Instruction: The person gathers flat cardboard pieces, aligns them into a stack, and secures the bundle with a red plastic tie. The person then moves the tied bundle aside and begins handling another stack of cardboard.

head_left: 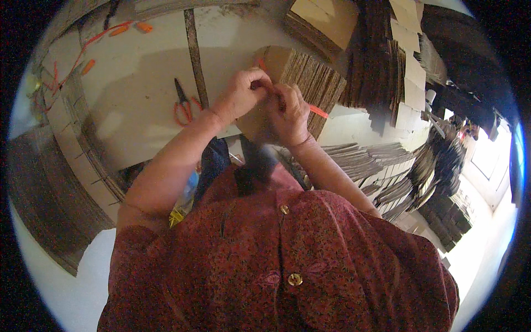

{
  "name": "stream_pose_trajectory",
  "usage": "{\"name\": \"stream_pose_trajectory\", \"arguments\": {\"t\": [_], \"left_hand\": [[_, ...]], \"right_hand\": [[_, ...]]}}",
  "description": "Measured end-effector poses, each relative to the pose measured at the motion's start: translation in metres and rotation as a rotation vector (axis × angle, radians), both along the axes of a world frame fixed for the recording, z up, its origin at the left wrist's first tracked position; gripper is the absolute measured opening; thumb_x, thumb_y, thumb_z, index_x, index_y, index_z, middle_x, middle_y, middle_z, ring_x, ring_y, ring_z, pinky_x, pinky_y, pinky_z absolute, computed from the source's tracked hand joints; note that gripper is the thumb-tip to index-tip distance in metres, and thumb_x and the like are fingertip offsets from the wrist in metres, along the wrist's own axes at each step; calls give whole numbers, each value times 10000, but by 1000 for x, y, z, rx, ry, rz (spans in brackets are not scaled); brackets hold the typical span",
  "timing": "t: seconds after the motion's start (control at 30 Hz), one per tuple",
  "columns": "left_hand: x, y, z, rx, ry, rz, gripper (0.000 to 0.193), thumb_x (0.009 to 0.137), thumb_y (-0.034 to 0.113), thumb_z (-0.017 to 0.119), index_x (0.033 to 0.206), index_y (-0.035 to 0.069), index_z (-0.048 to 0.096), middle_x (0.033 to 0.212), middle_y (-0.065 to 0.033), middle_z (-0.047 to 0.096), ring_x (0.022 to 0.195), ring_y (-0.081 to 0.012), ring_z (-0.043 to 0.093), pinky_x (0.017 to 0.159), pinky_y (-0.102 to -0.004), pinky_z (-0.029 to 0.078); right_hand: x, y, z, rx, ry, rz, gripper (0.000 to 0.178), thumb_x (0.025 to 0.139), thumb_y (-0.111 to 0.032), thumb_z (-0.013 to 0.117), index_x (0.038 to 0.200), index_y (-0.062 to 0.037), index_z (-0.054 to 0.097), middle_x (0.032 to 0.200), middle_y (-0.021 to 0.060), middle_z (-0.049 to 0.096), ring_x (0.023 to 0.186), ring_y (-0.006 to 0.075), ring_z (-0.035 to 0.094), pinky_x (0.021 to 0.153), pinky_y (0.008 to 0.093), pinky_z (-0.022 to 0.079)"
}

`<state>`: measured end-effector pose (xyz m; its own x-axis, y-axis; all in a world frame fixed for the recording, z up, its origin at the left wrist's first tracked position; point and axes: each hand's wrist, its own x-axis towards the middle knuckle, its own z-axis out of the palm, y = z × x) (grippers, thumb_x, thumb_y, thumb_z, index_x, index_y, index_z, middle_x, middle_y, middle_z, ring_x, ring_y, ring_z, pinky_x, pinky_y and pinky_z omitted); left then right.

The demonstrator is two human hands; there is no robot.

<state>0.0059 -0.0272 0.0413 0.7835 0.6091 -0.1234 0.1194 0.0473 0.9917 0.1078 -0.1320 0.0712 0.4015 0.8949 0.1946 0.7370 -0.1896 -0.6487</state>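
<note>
A bundle of brown cardboard sheets (312, 74) stands on edge on the pale work surface in front of me, with an orange-red strap (319, 112) running round it. Over the bundle's near face my left hand (249, 91) and my right hand (290, 110) meet, fingers closed in a pinch. The strap runs in toward both hands; its part between the fingertips is hidden. To the left of my left hand lies a pair of scissors (187, 109) with orange handles and dark blades, apart from both hands.
Tall cardboard stacks (381, 61) stand at the far right, with fanned sheets (354, 157) nearer. A flat box-like stack (323, 22) sits behind the bundle. Red cord (83, 52) with orange pieces lies far left. Another dark stack (52, 193) rises at the near left.
</note>
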Motion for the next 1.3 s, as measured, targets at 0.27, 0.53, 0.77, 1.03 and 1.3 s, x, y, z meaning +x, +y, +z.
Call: {"name": "stream_pose_trajectory", "arguments": {"t": [0.27,0.53,0.77,1.03,1.3], "left_hand": [[14,36,-12,-4,87,-420,139,724,92,527,754,-28,591,664,-71,589,686,-151,560,646,-271,449],[13,46,3,-917,414,-317,42,659,121,606,679,84,606,606,-4,535,429,-89,421,378,-235,316],[3,36,3,-1229,344,-196,97,684,144,639,762,85,630,655,-5,575,478,-90,471,420,-216,385],[-5,15,19,-753,226,-98,104,783,59,587,867,45,646,765,-31,624,702,-113,582,632,-243,469],[-6,-3,-3,147,68,22,128,731,-5,572,847,-3,625,813,-159,621,758,-241,609,685,-315,466]], "right_hand": [[2,-1,0,-22,13,-15,155,712,6,600,836,-68,543,799,117,534,685,300,552,564,370,459],[2,1,7,-19,51,-10,142,697,15,599,826,-38,573,810,123,538,703,307,560,592,360,470],[1,-2,7,20,43,19,119,685,-3,614,797,-28,584,805,125,540,679,302,563,583,353,472],[7,5,10,-64,135,-23,143,628,3,604,760,-23,555,774,158,531,679,350,558,564,409,471],[17,8,28,-205,172,38,102,618,-34,619,695,-17,555,723,165,549,671,361,555,582,411,467]]}}
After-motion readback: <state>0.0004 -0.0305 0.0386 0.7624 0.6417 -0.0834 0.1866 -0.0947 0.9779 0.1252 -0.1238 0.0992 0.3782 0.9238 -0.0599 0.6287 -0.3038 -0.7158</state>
